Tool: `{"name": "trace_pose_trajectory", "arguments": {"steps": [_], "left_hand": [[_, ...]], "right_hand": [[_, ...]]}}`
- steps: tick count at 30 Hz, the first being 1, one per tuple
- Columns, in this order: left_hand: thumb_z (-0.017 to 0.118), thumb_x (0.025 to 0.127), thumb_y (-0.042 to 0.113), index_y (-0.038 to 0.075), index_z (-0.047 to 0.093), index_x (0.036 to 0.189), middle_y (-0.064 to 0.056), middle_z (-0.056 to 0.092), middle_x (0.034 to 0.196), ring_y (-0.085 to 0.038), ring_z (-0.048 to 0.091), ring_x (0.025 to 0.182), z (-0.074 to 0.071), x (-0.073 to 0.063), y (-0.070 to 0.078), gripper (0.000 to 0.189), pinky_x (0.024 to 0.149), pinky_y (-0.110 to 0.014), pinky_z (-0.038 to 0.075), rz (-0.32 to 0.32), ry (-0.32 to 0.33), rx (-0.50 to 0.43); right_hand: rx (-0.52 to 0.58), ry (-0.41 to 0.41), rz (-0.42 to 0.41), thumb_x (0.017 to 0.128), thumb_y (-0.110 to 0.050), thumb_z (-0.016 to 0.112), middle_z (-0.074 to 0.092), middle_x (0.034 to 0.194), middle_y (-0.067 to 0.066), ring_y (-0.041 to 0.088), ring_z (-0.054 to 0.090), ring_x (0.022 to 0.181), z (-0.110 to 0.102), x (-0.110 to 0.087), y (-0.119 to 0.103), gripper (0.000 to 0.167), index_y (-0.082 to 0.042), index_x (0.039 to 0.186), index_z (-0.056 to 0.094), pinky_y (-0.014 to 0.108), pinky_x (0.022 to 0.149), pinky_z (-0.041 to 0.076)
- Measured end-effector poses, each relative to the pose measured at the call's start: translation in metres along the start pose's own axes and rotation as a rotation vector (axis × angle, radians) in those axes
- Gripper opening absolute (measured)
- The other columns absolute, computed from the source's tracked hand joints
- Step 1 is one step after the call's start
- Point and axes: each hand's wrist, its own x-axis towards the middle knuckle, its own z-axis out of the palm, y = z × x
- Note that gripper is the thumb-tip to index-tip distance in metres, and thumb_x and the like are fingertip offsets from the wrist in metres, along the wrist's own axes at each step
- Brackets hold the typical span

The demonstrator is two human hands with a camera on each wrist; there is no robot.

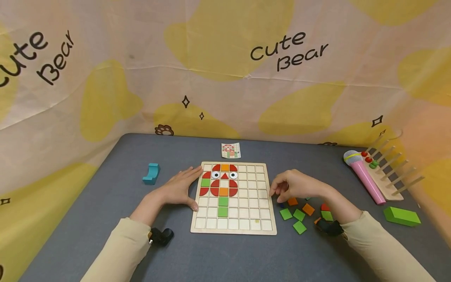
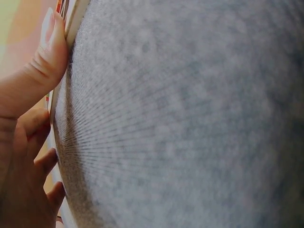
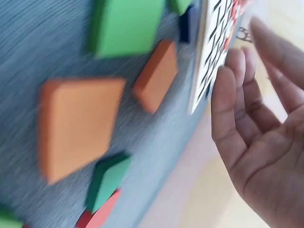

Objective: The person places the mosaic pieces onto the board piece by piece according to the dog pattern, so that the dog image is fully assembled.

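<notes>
I find the left hand (image 1: 180, 187) open, fingers and thumb spread along the adjacent edge of the pale wooden grid board (image 1: 253, 203), apparently to steady it. The board lies between both hands, partly filled with flat red, green and orange pieces (image 1: 222, 201). The right hand (image 1: 299, 184) is loosely curled by the opposite edge; I see nothing in its grasp and cannot confirm contact. Loose square green tiles (image 1: 286, 214) and orange tiles (image 1: 308, 209) lie beneath its wrist side, presumably for short reach. A small printed paper card (image 1: 230, 150) sits beyond both hands, likely to stay readable.
</notes>
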Motion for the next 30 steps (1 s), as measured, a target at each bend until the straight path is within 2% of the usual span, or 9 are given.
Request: {"name": "trace_pose_trajectory", "arguments": {"steps": [7, 16, 23, 30], "left_hand": [[0.089, 0.06, 0.055, 0.01, 0.023, 0.158, -0.009, 0.019, 0.167, -0.039, 0.016, 0.155, 0.001, 0.0, 0.0, 0.126, 0.123, -0.063, 0.016, -0.002, 0.003, 0.001], [0.089, 0.06, 0.054, 0.009, 0.023, 0.158, -0.009, 0.019, 0.167, -0.039, 0.015, 0.155, 0.0, 0.0, 0.001, 0.126, 0.123, -0.063, 0.016, -0.005, 0.002, -0.001], [0.089, 0.06, 0.054, 0.009, 0.024, 0.158, -0.009, 0.019, 0.167, -0.039, 0.016, 0.155, 0.0, 0.0, 0.0, 0.126, 0.123, -0.063, 0.015, 0.001, 0.005, -0.002], [0.089, 0.06, 0.054, 0.009, 0.024, 0.157, -0.009, 0.019, 0.167, -0.039, 0.016, 0.155, 0.001, -0.001, 0.0, 0.126, 0.123, -0.062, 0.015, 0.006, 0.008, -0.003]], "right_hand": [[0.049, -0.057, -0.044, 0.079, -0.01, 0.081, 0.069, 0.087, 0.007, 0.003, 0.059, 0.075, 0.001, -0.016, 0.012, 0.02, -0.015, 0.098, 0.077, 0.021, 0.065, 0.055], [0.039, -0.084, -0.086, 0.077, -0.013, 0.083, 0.069, 0.086, 0.005, 0.001, 0.06, 0.074, 0.006, -0.025, 0.019, 0.021, -0.02, 0.096, 0.078, 0.021, 0.066, 0.056], [0.009, -0.081, -0.059, 0.076, -0.011, 0.083, 0.066, 0.084, 0.003, 0.004, 0.056, 0.075, 0.011, -0.026, 0.019, 0.024, -0.022, 0.097, 0.078, 0.019, 0.064, 0.051], [-0.057, -0.077, -0.047, 0.074, -0.011, 0.084, 0.062, 0.08, 0.001, 0.0, 0.051, 0.072, 0.014, -0.025, 0.016, 0.026, -0.024, 0.095, 0.077, 0.017, 0.062, 0.048]]}}
